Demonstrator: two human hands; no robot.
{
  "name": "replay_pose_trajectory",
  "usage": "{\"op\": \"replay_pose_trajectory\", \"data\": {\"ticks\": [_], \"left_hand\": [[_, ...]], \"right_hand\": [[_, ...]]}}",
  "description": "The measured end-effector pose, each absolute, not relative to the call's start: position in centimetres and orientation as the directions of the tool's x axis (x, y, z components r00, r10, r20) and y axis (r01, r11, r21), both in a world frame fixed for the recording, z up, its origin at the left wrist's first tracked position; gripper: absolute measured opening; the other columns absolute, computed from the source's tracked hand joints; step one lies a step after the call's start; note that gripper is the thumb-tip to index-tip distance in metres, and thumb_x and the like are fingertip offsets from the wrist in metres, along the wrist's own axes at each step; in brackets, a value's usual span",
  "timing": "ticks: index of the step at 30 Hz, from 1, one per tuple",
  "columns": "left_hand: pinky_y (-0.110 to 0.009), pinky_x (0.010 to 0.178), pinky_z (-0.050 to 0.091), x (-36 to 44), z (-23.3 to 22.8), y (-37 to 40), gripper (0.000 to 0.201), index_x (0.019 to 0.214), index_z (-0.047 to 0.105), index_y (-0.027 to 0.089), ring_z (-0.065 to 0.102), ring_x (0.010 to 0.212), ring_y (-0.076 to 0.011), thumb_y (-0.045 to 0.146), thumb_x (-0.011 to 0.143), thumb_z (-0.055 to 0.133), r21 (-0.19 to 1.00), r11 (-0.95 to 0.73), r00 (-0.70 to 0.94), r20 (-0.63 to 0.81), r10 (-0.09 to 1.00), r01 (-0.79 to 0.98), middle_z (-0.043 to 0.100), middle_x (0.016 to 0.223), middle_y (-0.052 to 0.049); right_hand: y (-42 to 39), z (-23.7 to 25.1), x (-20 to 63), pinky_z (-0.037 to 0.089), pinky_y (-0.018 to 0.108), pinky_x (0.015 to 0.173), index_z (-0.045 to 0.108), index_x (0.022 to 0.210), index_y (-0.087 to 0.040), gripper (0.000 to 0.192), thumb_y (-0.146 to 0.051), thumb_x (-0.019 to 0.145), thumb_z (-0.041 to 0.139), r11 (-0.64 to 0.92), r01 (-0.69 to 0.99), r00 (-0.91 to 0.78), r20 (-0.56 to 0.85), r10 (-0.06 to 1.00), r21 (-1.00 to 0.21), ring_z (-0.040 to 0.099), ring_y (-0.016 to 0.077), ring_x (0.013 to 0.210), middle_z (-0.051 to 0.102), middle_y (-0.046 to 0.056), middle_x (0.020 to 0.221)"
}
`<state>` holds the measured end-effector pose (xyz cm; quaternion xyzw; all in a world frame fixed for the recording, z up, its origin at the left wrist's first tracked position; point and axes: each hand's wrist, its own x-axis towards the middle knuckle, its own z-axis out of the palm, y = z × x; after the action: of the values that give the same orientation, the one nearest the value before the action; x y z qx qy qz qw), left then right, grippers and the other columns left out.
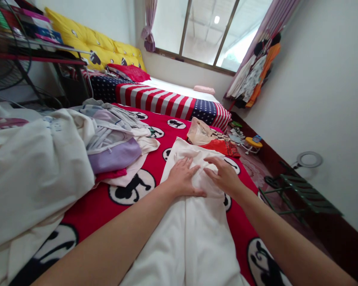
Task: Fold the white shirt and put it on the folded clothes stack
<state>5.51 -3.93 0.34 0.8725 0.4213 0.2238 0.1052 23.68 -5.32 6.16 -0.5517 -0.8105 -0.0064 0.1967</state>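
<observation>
Both hands lie flat, fingers spread, on a white garment (193, 222) stretched along the red bed cover (107, 202). The left hand (183, 177) and right hand (223, 174) press side by side near its far end, gripping nothing. A pile of clothes (113, 139) sits to the left, a plastic bag (201, 133) just beyond

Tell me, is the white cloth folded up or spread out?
Spread out: the white garment lies long and flat on the red blanket, both hands pressing it.
</observation>
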Motion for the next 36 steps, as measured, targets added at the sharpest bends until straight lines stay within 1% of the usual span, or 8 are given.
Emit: {"op": "replay_pose_trajectory", "data": {"ticks": [3,6,12,15,18,20,25,36], "left_hand": [[-0.048,0.115,0.02,5.4,0.5,-3.9,0.103,0.14,0.046,0.019,0.025,0.14,-0.0367,0.083,0.06,0.056,0.363,-0.622,0.548,0.294,0.783,0.694,0.033,0.151,-0.018],[-0.046,0.115,0.018,4.5,1.2,-3.3,0.082,0.137,0.05,0.023,0.024,0.141,-0.0319,0.076,0.074,0.05,0.366,-0.561,0.504,0.247,0.828,0.743,0.032,0.152,-0.013],[-0.057,0.108,0.024,1.7,3.1,-1.6,0.06,0.132,0.055,0.028,0.022,0.14,-0.0421,0.058,0.079,0.06,0.393,-0.19,0.155,0.118,0.981,0.9,0.032,0.152,-0.013],[-0.053,0.109,0.026,1.9,3.4,-1.5,0.047,0.119,0.064,0.021,0.025,0.139,-0.039,0.046,0.08,0.064,0.367,-0.282,0.212,0.22,0.952,0.886,0.037,0.149,-0.015],[-0.043,0.114,0.024,2.6,3.1,-1.5,0.03,0.111,0.069,0.02,0.026,0.141,-0.0285,0.032,0.085,0.06,0.303,-0.535,0.421,0.369,0.829,0.789,0.04,0.148,-0.011],[-0.042,0.114,0.024,2.8,2.7,-1.4,0.032,0.116,0.066,0.022,0.03,0.139,-0.0252,0.034,0.088,0.056,0.292,-0.647,0.559,0.332,0.76,0.704,0.043,0.147,-0.009],[-0.055,0.111,0.023,2.5,1.4,-1.0,0.051,0.138,0.046,0.026,0.026,0.141,-0.0278,0.05,0.093,0.045,0.336,-0.646,0.635,0.159,0.756,0.685,0.035,0.152,-0.007],[-0.048,0.114,0.022,2.2,0.4,-0.9,0.048,0.133,0.053,0.025,0.031,0.14,-0.0247,0.05,0.093,0.044,0.37,-0.665,0.61,0.27,0.745,0.648,0.041,0.149,-0.006]], "right_hand": [[-3.1,3.2,24.3,0.034,0.041,0.109,0.044,0.138,-0.011,0.057,-0.042,0.091,0.044,0.376,0.91,-0.326,0.257,0.91,-0.178,0.04,0.0256,0.134,0.045,0.015,0.144],[-2.4,1.1,25.3,0.028,0.049,0.112,0.034,0.145,-0.011,0.059,-0.043,0.096,0.032,0.208,0.972,-0.191,0.144,0.971,-0.109,0.023,0.0268,0.143,0.028,0.013,0.154],[-2.7,0.5,25.5,0.028,0.053,0.111,0.028,0.149,-0.021,0.057,-0.045,0.097,0.027,0.102,0.994,-0.097,0.127,0.987,-0.034,0.021,0.025,0.144,0.022,0.006,0.157],[-2.7,0.6,25.3,0.028,0.054,0.111,0.028,0.149,-0.021,0.057,-0.046,0.097,0.027,0.102,0.994,-0.097,0.122,0.988,-0.034,0.021,0.0251,0.144,0.022,0.006,0.157],[-2.7,0.7,25.2,0.027,0.054,0.111,0.028,0.149,-0.02,0.058,-0.045,0.097,0.028,0.105,0.993,-0.099,0.115,0.988,-0.047,0.02,0.025,0.144,0.021,0.006,0.157],[-2.8,0.7,25.1,0.027,0.054,0.111,0.028,0.149,-0.018,0.058,-0.045,0.097,0.028,0.104,0.993,-0.097,0.118,0.988,-0.054,0.02,0.0246,0.144,0.02,0.005,0.157],[-3.0,0.8,25.0,0.027,0.056,0.111,0.029,0.148,-0.019,0.057,-0.045,0.097,0.028,0.1,0.993,-0.091,0.128,0.988,-0.065,0.02,0.0238,0.144,0.021,0.004,0.157],[-8.9,0.9,26.2,0.031,0.05,0.111,0.039,0.144,-0.012,0.054,-0.038,0.097,0.032,0.262,0.962,-0.248,0.157,0.956,-0.078,0.026,0.0278,0.142,0.03,0.016,0.153]]}}
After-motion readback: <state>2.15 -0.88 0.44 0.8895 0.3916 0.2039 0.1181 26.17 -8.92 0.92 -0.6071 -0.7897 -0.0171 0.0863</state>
